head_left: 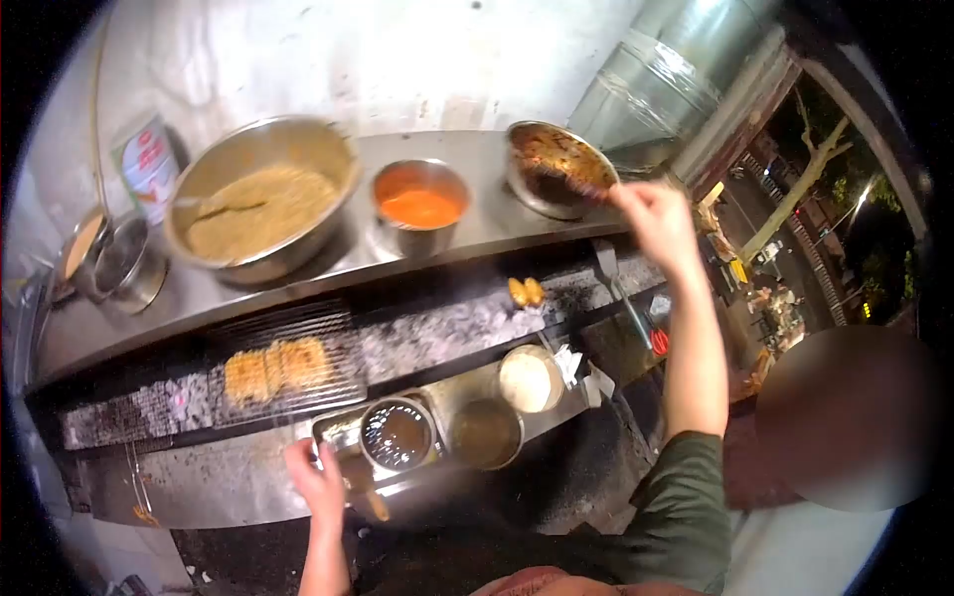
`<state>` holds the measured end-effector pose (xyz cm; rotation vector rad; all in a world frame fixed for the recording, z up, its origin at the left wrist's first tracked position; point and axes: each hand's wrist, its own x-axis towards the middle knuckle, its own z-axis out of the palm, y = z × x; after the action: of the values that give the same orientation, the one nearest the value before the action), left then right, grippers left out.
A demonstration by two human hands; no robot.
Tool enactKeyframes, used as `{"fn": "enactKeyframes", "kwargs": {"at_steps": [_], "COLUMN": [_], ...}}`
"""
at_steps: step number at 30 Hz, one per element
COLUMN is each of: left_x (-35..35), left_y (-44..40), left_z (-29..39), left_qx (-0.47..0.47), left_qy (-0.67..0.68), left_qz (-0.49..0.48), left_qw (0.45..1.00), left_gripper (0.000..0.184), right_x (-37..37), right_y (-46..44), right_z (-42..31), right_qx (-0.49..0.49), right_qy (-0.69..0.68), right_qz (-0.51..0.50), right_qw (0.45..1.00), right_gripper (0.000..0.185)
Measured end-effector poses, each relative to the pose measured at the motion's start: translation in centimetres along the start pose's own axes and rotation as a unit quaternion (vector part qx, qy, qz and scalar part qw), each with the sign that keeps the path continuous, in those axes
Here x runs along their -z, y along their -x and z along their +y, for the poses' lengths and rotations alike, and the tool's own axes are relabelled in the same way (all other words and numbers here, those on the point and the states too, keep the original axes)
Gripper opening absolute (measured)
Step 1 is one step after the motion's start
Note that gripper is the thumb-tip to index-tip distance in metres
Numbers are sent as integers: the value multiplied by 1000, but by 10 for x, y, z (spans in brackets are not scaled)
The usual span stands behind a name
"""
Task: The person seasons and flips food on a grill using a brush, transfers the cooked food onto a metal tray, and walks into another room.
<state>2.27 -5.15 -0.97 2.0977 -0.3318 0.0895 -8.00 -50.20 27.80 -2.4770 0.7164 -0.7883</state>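
White wall (348, 60) behind, the bowl (559, 141) sits on the shelf (487, 217), I judge for reach; right hand (656, 223) pinches a dark thing (593, 190) at its rim; left hand (320, 479) curls beside the tray (344, 434), hold unclear.

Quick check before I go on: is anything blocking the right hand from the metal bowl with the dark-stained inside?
Nothing visible does. The right hand is at the right side of the bowl, fingertips by its rim; whether they grip something there is unclear.
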Motion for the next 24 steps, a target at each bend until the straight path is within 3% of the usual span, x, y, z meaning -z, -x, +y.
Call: {"fn": "enactKeyframes", "kwargs": {"at_steps": [1,3,6,7,9,11,13,19,24], "left_x": [-22,-77,-159,-187,-238,-286,-288,-322,-320], "left_y": [0,-16,-73,-98,-150,-194,-206,-220,-222], "left_z": [47,142,267,296,339,351,381,382,379], "left_qx": [11,-137,-89,-128,-96,43,121,124,122], "left_qy": [52,101,139,130,68,136,96,178,173], "left_qz": [-73,-141,-248,-232,-221,-207,-219,-266,-264], "left_qw": [996,975,955,955,968,968,963,939,941], "left_gripper": [20,16,28,34,48,54,54,31,28], "right_x": [26,54,50,37,20,3,-13,-46,-38], "right_y": [-21,-63,-115,-133,-150,-165,-182,-186,-204], "right_z": [21,49,82,97,104,121,140,134,158], "right_qx": [-10,4,29,53,75,108,109,161,156], "right_qy": [93,249,346,381,416,425,429,396,289], "right_qz": [40,9,-107,-132,-189,-191,-172,-229,-176], "right_qw": [995,969,932,913,886,878,880,874,928], "right_gripper": [34,35,33,33,28,23,20,23,26]}}
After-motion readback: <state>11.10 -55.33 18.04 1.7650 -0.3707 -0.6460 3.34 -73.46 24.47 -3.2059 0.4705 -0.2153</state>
